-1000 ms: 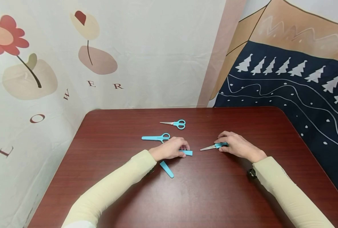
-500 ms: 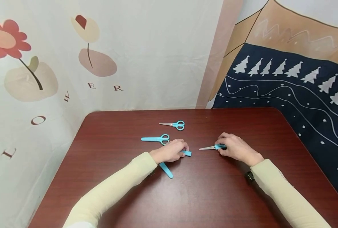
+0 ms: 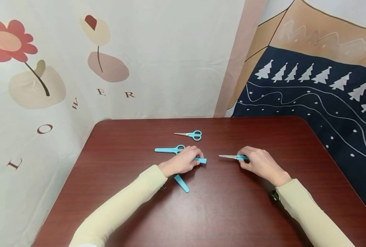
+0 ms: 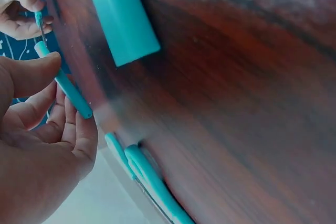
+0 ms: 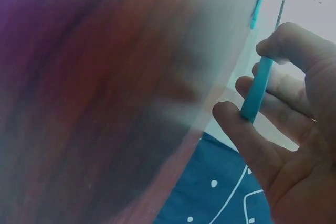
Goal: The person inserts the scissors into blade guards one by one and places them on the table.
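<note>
Head view: a flat blue sheath is pinched by the left hand, blue-handled metal scissors by the right hand.

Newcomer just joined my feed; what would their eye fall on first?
Probably the action over the table: the left hand holds a blue sheath, and the right hand holds blue-handled scissors whose bare blades point toward it. Next, perhaps the big red flower on the pale backdrop, in the head view's upper left.

A flower-printed cloth hangs beside a navy tree-patterned cloth.
</note>
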`<state>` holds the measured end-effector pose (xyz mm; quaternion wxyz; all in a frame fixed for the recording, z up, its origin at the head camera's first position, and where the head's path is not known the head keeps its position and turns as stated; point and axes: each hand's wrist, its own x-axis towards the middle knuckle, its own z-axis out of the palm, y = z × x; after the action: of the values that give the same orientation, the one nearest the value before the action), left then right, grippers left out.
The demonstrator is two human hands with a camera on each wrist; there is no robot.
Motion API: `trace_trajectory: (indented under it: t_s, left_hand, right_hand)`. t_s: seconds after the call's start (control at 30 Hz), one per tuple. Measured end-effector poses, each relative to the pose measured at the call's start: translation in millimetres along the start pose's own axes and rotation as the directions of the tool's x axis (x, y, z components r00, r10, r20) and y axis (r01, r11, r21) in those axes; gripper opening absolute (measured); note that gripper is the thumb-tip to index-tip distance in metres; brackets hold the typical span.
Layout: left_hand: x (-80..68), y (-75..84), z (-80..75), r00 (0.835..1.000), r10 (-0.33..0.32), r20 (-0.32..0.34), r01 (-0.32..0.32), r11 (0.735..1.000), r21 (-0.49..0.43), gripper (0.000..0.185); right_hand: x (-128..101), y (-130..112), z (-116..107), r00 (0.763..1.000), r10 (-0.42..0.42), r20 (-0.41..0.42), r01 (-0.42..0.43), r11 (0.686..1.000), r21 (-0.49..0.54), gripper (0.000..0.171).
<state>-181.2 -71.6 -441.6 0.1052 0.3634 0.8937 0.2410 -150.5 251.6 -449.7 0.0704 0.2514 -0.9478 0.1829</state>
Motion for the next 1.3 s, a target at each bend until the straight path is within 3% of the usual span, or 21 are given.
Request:
trace_trajectory:
  t_s: [0.3,0.7,0.9,1.3]
  left_hand:
    - [-15.0,-0.6,-1.4,0.999,-0.023,-0.034,0.022,0.999,-0.04,0.009]
    - [-35.7,-5.9,-4.9,0.99,-0.004,-0.139,-0.003,0.999,-0.047,0.012]
    - [-45.0,-5.0,-7.8,0.979,0.019,-0.201,-0.031,0.998,-0.056,0.013]
    - [-58.3,-0.9,-11.4,0.953,0.023,-0.303,-0.046,0.997,-0.068,0.018]
  right_hand:
    - [0.3,-13.4,0.8,0.996,-0.004,-0.085,0.005,1.0,0.011,0.023]
    - [5.4,-28.9,3.6,0.987,-0.099,-0.13,0.104,0.994,0.029,0.022]
    - [7.3,-38.4,3.4,0.986,-0.104,-0.132,0.11,0.993,0.042,0.022]
    - [10.0,-53.1,1.6,0.961,-0.157,-0.228,0.177,0.982,0.067,0.02]
